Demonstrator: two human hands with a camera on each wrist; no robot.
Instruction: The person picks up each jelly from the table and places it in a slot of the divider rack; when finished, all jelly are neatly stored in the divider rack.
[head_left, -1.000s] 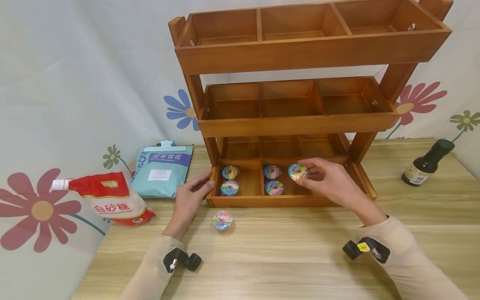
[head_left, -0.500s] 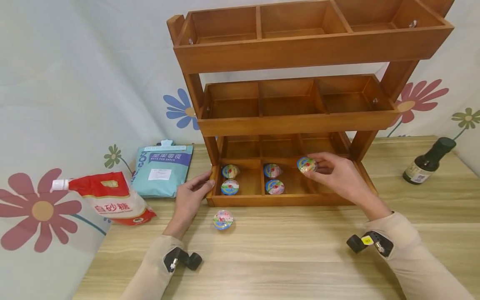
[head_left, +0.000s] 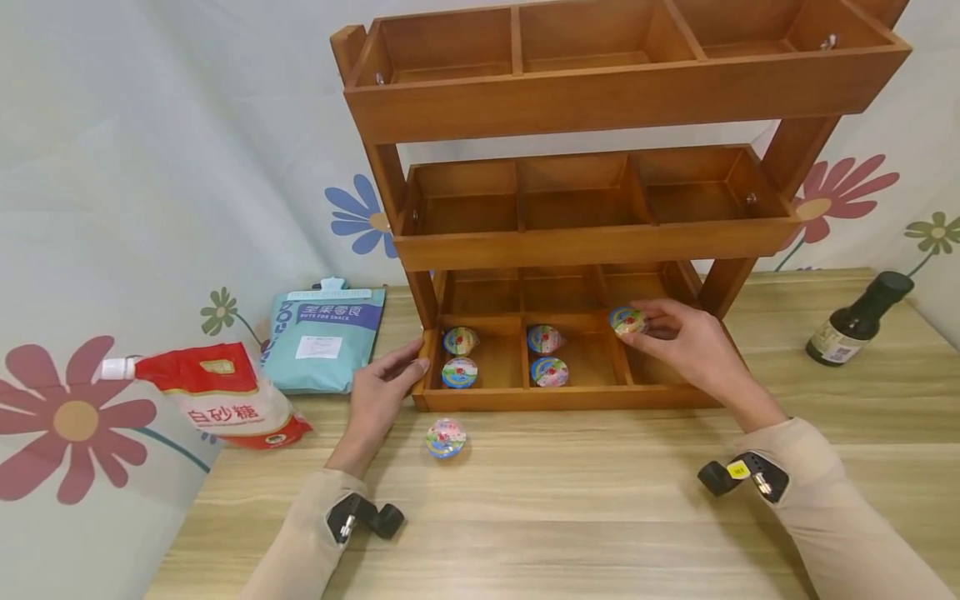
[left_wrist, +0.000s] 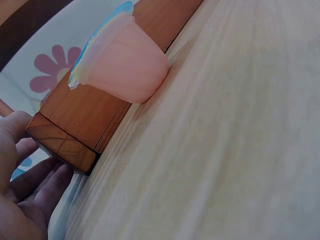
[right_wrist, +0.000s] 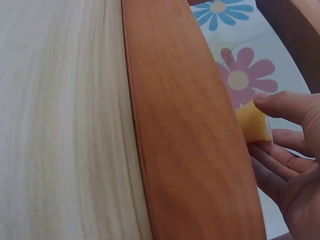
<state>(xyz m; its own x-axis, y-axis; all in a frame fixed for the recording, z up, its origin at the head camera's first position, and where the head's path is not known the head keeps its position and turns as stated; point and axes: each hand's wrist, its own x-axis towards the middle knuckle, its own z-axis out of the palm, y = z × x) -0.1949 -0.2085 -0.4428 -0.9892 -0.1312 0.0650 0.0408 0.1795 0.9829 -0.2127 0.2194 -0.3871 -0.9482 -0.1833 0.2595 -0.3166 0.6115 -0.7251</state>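
Note:
My right hand (head_left: 682, 337) pinches a small jelly cup (head_left: 628, 322) with a foil lid, above the bottom tier near the divider between its middle and right compartments. In the right wrist view its yellow body (right_wrist: 253, 122) shows between thumb and fingers. My left hand (head_left: 382, 392) holds the front left corner of the wooden rack (head_left: 600, 243), thumb on the edge and fingers against the side. Two jelly cups (head_left: 460, 372) sit in the left compartment, two more jelly cups (head_left: 550, 372) in the middle one. A pink jelly cup (left_wrist: 127, 60) stands on the table before the rack.
A red and white sugar bag (head_left: 225, 396) and a teal nut snack bag (head_left: 322, 342) stand left of the rack. A dark bottle (head_left: 858, 321) stands at the right. Two upper tiers overhang the bottom one, and a flowered cloth (head_left: 150, 208) hangs behind.
My right hand has moved rightward and slightly back with the jelly cup, from above the middle compartment to near the right divider. My left hand has stayed at the rack's corner.

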